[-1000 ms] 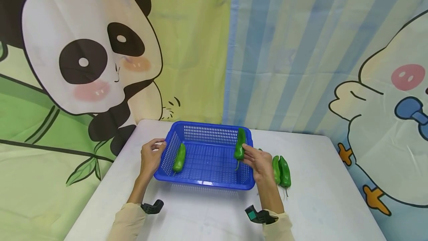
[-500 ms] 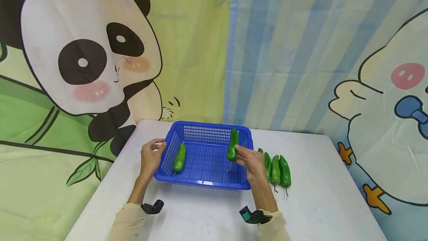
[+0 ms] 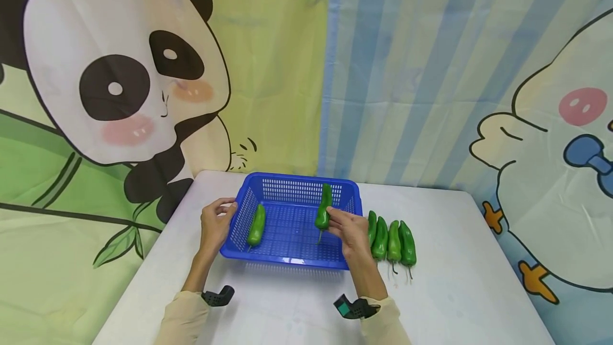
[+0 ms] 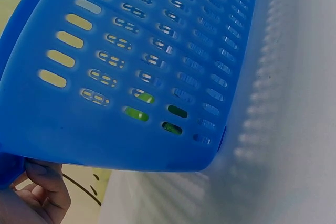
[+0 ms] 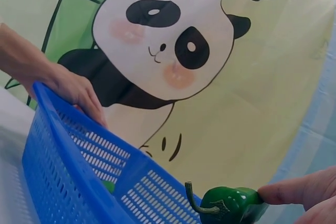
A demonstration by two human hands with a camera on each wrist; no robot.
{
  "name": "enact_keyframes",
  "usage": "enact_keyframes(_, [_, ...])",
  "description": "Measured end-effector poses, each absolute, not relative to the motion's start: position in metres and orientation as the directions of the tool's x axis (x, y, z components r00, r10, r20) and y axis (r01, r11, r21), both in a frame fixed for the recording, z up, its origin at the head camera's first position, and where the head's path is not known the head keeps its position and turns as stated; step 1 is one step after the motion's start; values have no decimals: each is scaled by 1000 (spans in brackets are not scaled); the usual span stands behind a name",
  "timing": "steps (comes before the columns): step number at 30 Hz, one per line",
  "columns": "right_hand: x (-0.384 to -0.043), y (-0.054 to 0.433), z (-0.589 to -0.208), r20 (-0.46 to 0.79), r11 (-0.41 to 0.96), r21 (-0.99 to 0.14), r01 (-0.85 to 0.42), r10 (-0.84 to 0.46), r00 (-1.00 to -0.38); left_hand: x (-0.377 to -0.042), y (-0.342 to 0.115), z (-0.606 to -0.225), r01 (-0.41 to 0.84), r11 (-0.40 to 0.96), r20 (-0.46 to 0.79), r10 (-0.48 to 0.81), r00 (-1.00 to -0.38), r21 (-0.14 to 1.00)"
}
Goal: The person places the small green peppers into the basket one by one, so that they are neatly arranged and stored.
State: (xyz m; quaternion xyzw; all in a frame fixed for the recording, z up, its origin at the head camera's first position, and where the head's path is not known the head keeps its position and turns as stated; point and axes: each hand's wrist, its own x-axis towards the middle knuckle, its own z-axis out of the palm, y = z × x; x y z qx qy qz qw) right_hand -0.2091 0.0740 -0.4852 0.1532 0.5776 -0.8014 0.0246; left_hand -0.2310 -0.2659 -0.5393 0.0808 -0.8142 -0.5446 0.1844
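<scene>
A blue plastic basket (image 3: pixel 287 261) with slotted walls stands on the white table. My left hand (image 3: pixel 217 222) holds its left rim; in the left wrist view, the curled fingers (image 4: pixel 50 182) show at the rim's edge. My right hand (image 3: pixel 353 234) pinches a green pepper (image 3: pixel 324 207) above the right half of the basket, stem end toward me. The right wrist view shows this pepper's curved stem (image 5: pixel 192 198) up close. Another green pepper (image 3: pixel 257 225) lies inside the basket along its left wall.
Several green peppers (image 3: pixel 394 241) lie side by side on the table (image 3: pixel 460 270), right of the basket and just beyond the right hand. Behind the table hangs a printed curtain (image 3: pixel 273 68) with a panda.
My right hand has moved left with the pepper, from near the basket's right wall further over its inside. More peppers on the table now show. The left hand stays put.
</scene>
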Motion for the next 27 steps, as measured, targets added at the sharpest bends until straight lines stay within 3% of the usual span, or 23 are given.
enact_keyframes(27, [-218,33,-494,-307,-346,-901,263,77,-949,-232,-266,-539,84,367,213,-330,-920,927])
